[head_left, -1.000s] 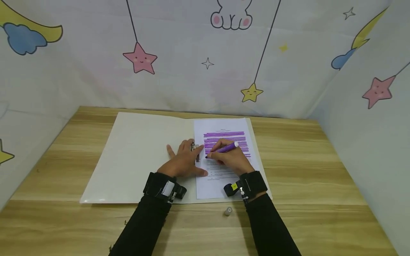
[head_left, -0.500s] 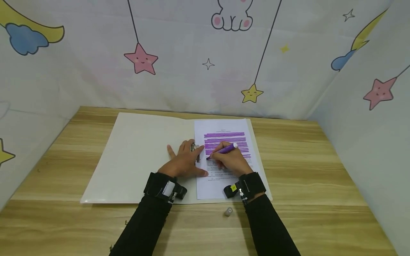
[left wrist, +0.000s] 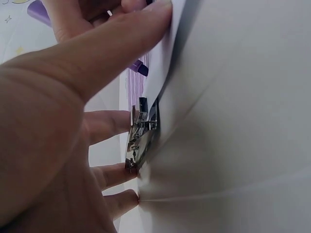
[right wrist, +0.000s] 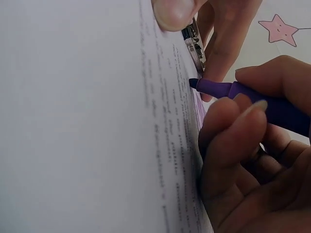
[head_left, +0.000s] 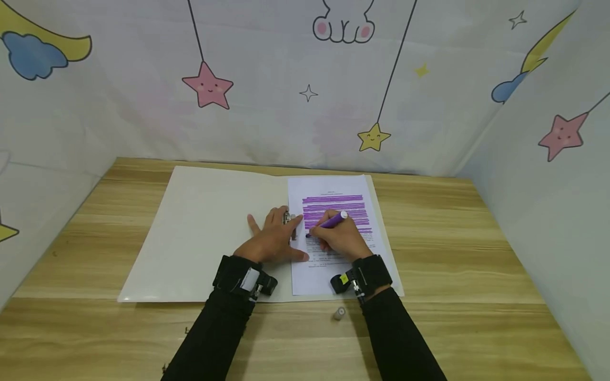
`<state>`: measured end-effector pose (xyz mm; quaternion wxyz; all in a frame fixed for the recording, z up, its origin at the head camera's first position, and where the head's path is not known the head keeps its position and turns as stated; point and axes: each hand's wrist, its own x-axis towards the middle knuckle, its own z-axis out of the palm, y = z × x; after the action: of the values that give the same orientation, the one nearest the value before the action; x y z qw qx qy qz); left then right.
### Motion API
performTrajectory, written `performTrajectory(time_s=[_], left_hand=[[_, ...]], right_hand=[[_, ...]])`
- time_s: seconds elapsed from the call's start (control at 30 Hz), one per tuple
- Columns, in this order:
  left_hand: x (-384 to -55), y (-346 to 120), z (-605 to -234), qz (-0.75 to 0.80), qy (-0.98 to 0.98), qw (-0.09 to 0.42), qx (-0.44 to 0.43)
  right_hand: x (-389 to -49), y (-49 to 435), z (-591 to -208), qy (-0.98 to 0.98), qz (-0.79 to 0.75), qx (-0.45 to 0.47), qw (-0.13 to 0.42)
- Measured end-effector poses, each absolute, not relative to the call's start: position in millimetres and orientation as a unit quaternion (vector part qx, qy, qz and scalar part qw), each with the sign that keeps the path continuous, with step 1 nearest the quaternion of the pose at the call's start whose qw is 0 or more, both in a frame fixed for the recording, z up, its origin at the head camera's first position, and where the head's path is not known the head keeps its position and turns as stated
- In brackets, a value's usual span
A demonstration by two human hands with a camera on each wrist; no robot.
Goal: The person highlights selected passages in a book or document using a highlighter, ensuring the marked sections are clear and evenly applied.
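My right hand (head_left: 344, 237) pinches a purple highlighter (head_left: 334, 219) between thumb and fingers, its dark chisel tip (right wrist: 193, 82) right at the left end of a text line, just under the purple strokes. The printed sheet (head_left: 314, 278) lies on the right half of an open white folder (head_left: 205, 233); purple bands cover its upper lines. My left hand (head_left: 271, 241) is spread over the folder's middle, thumb and index fingertip on the sheet's left edge. Under its fingers sits a metal clip (left wrist: 138, 138), partly hidden in the head view.
A small grey cap (head_left: 339, 314) stands on the wooden table (head_left: 476, 264) in front of the folder, between the forearms. A white cloth wall (head_left: 267, 127) with printed stars encloses the back and sides.
The highlighter and right hand have shifted slightly left, and the tip sits a little below its earlier place. The left hand stays put on the sheet's edge.
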<state>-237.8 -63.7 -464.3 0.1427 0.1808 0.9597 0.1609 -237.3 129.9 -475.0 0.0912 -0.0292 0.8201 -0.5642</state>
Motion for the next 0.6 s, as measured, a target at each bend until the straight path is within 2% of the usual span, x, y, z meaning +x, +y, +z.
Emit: performTrajectory(time_s=[0.6], left_hand=[[-237.1, -65.1, -462.2, 0.164, 0.96, 0.139, 0.182]], right_hand=[[-234.5, 125.1, -470.8, 0.854, -0.515, -0.015, 0.068]])
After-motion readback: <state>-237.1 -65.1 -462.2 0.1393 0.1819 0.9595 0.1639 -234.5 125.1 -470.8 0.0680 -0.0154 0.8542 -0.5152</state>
